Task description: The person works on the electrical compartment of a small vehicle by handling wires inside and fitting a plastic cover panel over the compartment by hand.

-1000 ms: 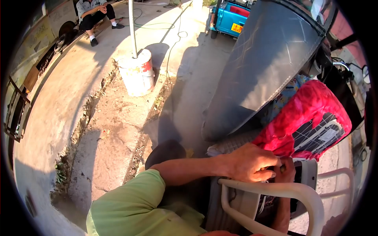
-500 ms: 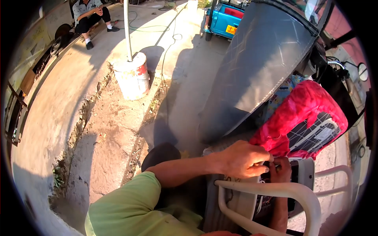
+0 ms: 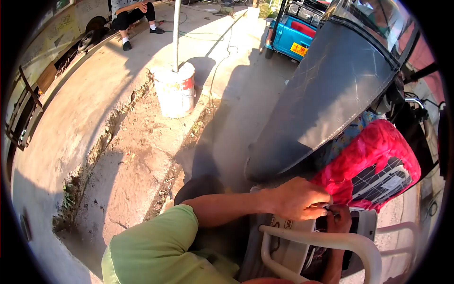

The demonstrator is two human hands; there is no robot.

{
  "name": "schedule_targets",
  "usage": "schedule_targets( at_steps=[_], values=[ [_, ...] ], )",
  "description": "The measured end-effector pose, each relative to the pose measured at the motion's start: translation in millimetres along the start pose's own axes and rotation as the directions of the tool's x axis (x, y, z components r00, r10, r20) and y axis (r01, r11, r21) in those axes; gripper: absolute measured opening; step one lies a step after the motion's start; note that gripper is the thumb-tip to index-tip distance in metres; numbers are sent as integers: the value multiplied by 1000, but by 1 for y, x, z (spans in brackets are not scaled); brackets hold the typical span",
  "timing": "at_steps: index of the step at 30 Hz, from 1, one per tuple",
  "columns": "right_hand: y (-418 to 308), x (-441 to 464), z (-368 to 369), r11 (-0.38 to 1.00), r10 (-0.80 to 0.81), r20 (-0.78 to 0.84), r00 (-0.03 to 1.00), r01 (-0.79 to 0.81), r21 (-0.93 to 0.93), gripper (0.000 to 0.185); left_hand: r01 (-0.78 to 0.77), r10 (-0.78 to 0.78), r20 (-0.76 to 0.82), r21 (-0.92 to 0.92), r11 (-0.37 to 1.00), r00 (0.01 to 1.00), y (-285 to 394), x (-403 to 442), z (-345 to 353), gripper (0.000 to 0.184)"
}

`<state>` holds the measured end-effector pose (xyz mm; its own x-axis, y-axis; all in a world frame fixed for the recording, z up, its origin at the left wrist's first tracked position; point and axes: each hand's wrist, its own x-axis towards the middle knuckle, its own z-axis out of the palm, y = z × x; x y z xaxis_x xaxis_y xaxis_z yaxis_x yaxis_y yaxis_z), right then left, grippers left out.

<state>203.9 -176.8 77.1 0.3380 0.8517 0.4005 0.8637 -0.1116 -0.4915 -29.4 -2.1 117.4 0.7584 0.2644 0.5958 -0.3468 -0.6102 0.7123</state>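
My left hand (image 3: 299,199), at the end of the green-sleeved arm, has its fingers pinched together over the open compartment. My right hand (image 3: 339,220) comes up from below, its bent fingers meeting the left fingertips. A small dark and pale piece shows between them, too small to name. Both hands are beside the raised seat (image 3: 340,161) with its fluffy red cover. Below them, cables (image 3: 310,258) lie in the compartment of the pale vehicle body (image 3: 288,241), partly hidden by my right forearm.
A white metal rail (image 3: 331,239) curves in front of the compartment. Ahead hangs a grey quilted wind cover (image 3: 312,104). A pole stands in a white bucket (image 3: 174,94) on the left. Farther off are a blue three-wheeler (image 3: 288,38) and a seated person (image 3: 132,16).
The view has shifted, so the surroundings sit farther right and the seat lower. My hands stay together at the same place, with the fingers slightly moved around the small piece.
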Motion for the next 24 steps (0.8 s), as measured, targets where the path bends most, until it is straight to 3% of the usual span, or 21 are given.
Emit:
schedule_targets(
  at_steps=[4, 8, 11, 15, 18, 24],
  values=[
    [-4, 1, 0, 993, 101, 11, 995, -101, 58, 16, 6, -7, 34, 52, 999, 999, -1, 0, -5, 19],
    [-13, 2, -1, 995, 43, -31, 999, -46, -91, 16, -9, 8, 15, 32, 999, 1000, -6, 0, 5, 34],
    [-21, 3, -1, 991, 120, -34, 992, -122, -63, 15, 16, -18, 48, 37, 999, 999, -3, 0, 4, 33],
    [-24, 7, -6, 1000, 10, -1, 1000, -10, -15, 15, -31, 30, 17, 39, 999, 999, -11, 0, 5, 34],
    [-26, 7, -7, 978, 200, 47, 979, -202, 55, 15, -30, 30, 0, 25, 999, 1000, -10, 0, 4, 34],
    [-15, 0, -5, 994, 74, 10, 997, -73, -82, 15, 29, -28, 52, -17, 999, 998, -7, 1, 9, 34]
  ],
)
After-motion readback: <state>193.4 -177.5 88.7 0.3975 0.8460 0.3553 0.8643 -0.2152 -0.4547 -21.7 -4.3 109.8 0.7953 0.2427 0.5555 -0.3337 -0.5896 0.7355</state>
